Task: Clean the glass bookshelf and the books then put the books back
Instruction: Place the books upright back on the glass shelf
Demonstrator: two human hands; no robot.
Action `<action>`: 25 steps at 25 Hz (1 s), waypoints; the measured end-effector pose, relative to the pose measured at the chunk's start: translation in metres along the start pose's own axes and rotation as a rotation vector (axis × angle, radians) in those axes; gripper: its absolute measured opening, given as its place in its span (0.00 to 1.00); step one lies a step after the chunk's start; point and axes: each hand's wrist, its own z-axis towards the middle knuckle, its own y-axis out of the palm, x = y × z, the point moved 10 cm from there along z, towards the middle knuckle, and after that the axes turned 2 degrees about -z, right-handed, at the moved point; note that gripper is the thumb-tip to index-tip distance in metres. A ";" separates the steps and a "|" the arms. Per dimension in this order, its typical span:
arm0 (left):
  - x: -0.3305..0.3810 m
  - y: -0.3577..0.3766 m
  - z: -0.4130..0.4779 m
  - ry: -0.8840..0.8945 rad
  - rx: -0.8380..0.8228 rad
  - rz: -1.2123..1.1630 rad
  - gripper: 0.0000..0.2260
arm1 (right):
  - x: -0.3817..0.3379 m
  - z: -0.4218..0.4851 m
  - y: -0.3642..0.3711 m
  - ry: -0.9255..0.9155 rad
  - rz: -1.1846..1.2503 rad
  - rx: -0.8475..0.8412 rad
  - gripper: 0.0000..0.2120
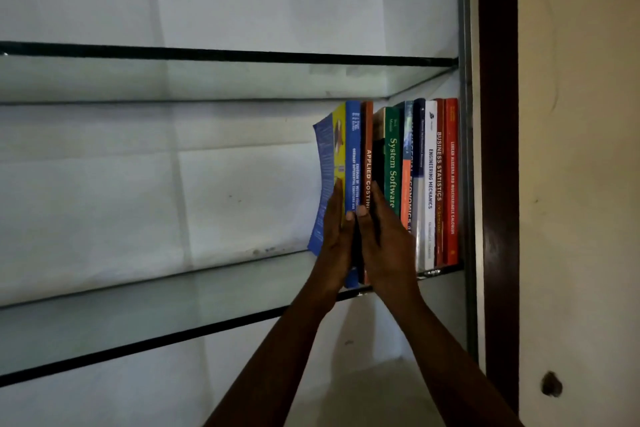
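A row of upright books fills the right end of the middle glass shelf [138, 308], from a red one [452, 184] by the frame to a green "System Software" book [393, 156]. At the row's left end stand an orange "Applied Costing" book [367, 135], a blue book [352, 156], a yellow one [339, 128] and a bent light-blue paperback [323, 166]. My left hand [334, 236] lies flat against the yellow book's left side, thumb on the blue spine. My right hand [384, 243] presses flat on the orange book's right side, thumb on its spine.
An upper glass shelf [207, 80] sits just above the book tops and carries nothing. The white paper-lined back panel [173, 191] is behind. A metal rail and dark wooden frame [498, 149] bound the shelf on the right, with a cream wall [578, 149] beyond.
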 end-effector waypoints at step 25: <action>0.049 -0.036 -0.147 -0.044 0.193 0.430 0.13 | -0.018 -0.111 -0.011 -0.086 -0.092 -0.284 0.21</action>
